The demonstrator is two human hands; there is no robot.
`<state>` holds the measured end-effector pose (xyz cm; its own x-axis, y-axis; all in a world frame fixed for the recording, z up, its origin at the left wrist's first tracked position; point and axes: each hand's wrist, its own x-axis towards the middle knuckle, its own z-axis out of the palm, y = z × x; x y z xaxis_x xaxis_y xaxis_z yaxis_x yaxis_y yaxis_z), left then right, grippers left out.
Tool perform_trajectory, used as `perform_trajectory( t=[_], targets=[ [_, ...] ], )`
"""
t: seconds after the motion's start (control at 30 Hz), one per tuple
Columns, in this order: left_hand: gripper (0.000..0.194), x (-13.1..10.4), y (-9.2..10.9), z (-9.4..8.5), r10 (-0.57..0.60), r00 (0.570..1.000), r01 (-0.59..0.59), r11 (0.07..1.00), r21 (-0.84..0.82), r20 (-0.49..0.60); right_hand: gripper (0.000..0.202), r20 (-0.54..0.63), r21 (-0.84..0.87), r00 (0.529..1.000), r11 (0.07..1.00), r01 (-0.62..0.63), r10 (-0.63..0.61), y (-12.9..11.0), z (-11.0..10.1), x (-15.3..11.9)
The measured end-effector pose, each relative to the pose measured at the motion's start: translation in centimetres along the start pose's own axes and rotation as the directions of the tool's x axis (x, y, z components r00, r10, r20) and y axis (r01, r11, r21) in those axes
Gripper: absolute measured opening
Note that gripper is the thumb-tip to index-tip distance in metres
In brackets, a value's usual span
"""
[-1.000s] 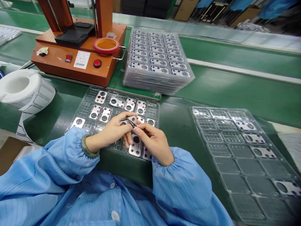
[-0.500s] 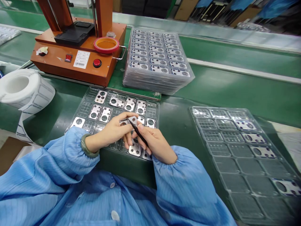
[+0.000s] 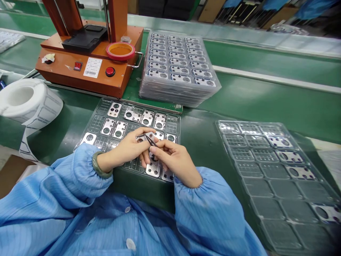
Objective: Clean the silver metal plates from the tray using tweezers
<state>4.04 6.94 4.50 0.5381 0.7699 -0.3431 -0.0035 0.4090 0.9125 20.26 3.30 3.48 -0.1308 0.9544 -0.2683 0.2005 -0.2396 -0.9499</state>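
Between the fingers of my left hand point(image 3: 130, 146) is a small silver metal plate point(image 3: 151, 135) with holes, partly covered by the fingers. My right hand point(image 3: 179, 159) grips dark tweezers point(image 3: 151, 141), their points at the face of that plate. Both hands are above a clear plastic tray point(image 3: 95, 123) of shallow compartments. Several similar metal plates point(image 3: 119, 129) lie in it, some with a large round hole and smaller dark ones. My hands and forearms hide part of this tray.
On the right lies another clear tray point(image 3: 285, 189) with several plates along its right side. Behind stand a stack of filled trays point(image 3: 177, 93) and an orange machine point(image 3: 106, 80) with a tape roll point(image 3: 120, 52) on top. A white label roll point(image 3: 44, 101) sits at left.
My right hand has turned and its fingers have shifted forward along the tweezers, so less of the handle shows. The left hand and the plate have stayed nearly still.
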Motion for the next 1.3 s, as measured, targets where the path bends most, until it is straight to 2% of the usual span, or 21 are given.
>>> perform_trajectory(
  t=[0.13, 0.3, 0.73, 0.9, 1.03, 1.13, 1.23, 1.3],
  targets=[
    [0.045, -0.03, 0.08, 0.0, 0.003, 1.0, -0.003, 1.0, 0.013, 0.003, 0.028, 0.01, -0.094, 1.0, 0.995, 0.029, -0.028, 0.05, -0.32, 0.1],
    [0.045, 0.04, 0.05, -0.01, -0.02, 1.0, 0.02, 1.0, 0.022, 0.0, 0.038, 0.063, -0.152, 0.998, 0.988, 0.025, -0.016, 0.02, -0.56, 0.13],
    [0.043, -0.01, 0.55, -0.15, 0.007, 1.0, -0.007, 1.0, -0.009, -0.008, 0.05, 0.115, 0.016, 0.993, 1.0, -0.012, 0.01, 0.35, 0.17, 0.26],
    [0.042, 0.04, 0.16, -0.1, 0.001, 1.0, -0.001, 0.999, -0.04, 0.002, 0.05, 0.202, 0.068, 0.977, 0.995, -0.079, 0.064, 0.44, -0.02, 0.35],
    [0.043, 0.12, 0.01, -0.23, 0.001, 1.0, -0.002, 1.0, -0.015, -0.018, 0.04, 0.201, 0.055, 0.977, 0.995, -0.089, 0.076, 0.36, -0.1, 0.3],
    [0.044, 0.08, 0.08, -0.28, 0.002, 1.0, -0.002, 1.0, -0.014, -0.019, 0.032, 0.137, -0.014, 0.99, 0.999, -0.043, 0.045, 0.34, -0.24, 0.27],
    [0.043, 0.04, 0.1, -0.25, 0.006, 1.0, -0.006, 1.0, -0.012, -0.017, 0.028, 0.029, -0.215, 0.999, 0.975, 0.052, -0.047, 0.35, -0.39, 0.32],
    [0.043, 0.04, 0.05, -0.22, 0.016, 0.999, -0.017, 1.0, -0.015, -0.037, 0.03, 0.005, -0.326, 0.996, 0.941, 0.09, -0.093, 0.3, -0.42, 0.35]
  ],
)
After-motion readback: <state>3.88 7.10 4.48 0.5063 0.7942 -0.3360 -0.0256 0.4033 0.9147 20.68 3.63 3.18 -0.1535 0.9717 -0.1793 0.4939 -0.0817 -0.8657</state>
